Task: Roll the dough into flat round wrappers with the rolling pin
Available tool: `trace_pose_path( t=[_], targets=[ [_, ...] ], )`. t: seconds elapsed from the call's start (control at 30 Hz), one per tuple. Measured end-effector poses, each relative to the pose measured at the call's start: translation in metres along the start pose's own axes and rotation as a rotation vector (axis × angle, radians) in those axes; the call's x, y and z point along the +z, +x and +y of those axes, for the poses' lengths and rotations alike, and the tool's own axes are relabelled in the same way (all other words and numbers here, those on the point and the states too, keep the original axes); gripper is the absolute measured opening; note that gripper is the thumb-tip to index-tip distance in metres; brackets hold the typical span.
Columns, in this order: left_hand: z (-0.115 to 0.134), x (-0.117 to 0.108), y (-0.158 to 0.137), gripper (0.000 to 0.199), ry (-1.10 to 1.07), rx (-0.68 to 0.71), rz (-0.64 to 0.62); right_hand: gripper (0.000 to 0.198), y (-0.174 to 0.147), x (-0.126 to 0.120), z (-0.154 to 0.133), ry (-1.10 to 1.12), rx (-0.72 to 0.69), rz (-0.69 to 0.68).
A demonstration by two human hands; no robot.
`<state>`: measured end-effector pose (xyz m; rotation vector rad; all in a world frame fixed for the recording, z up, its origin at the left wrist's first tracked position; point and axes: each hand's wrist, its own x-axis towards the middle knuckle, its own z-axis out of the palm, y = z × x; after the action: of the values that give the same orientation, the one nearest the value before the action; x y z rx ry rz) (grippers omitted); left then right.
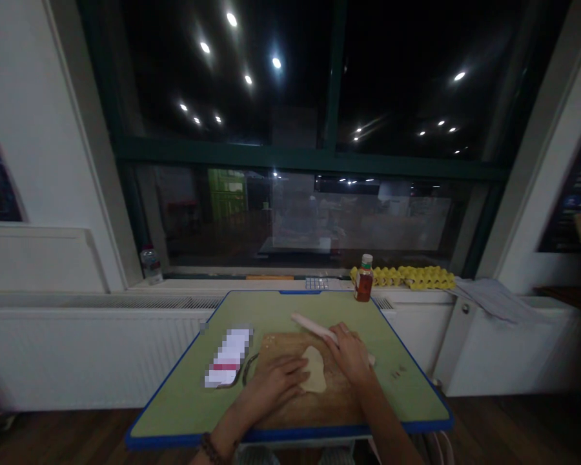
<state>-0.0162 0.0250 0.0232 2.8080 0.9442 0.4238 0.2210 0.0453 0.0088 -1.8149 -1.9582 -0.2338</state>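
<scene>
A flattened, pale piece of dough (pixel 314 371) lies on a wooden cutting board (pixel 329 413). My left hand (pixel 278 381) rests on the board's left part, fingers stretched out, their tips at the dough's left edge. Just right of the dough, my right hand (pixel 349 352) is closed over a light rolling pin (pixel 312 325). The pin slants from the upper left to the lower right, its far end beyond the board's back edge and its near end showing past my hand. Its middle is hidden under my fingers.
The board sits on a green folding table (pixel 174 400) with a blue rim. Left of it lies a phone (pixel 230 358), blurred out. A bottle of amber liquid (pixel 363 281) stands at the back right. Yellow egg trays (pixel 426 277) and a clear bottle (pixel 151 265) are on the windowsill.
</scene>
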Motion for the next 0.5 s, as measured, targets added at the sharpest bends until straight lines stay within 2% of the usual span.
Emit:
trace_pose_path(
  t=[0.13,0.23,0.3,0.5],
  targets=[
    [0.001,-0.006,0.016,0.033,0.007,0.113,0.006,0.033,0.000,0.000,0.001,0.000,-0.002,0.016],
    [-0.007,-0.008,0.023,0.065,0.007,0.189,0.020,0.034,0.000,0.001,0.001,0.005,0.005,0.023],
    [-0.012,-0.005,0.026,0.076,0.009,0.210,-0.009,0.032,0.001,0.002,0.002,0.011,0.016,0.024],
    [-0.005,0.021,0.036,0.046,0.316,0.122,-0.103,0.031,0.002,0.003,0.003,0.035,0.019,0.010]
  ],
)
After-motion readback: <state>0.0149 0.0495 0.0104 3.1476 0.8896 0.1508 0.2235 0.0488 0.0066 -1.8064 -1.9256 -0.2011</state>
